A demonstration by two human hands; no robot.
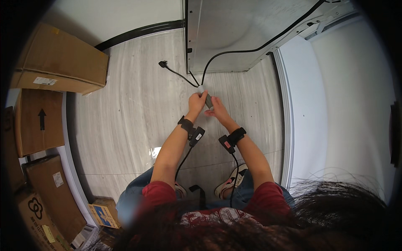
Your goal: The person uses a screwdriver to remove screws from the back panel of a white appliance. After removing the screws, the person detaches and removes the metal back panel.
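The left hand clamps the grey piece, right hand hold unclear, seemingly managing the black cord; the next move wants steadiness.

Person's arms stretched forward, wrists converging; left hand curled in a grip; right hand just beside, fingers partly extended

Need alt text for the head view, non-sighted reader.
A person's left hand grips a grey, elongated piece, the right hand close against it. Beyond, a black cable with a plug lies near a metal panel; cardboard boxes stand at left.
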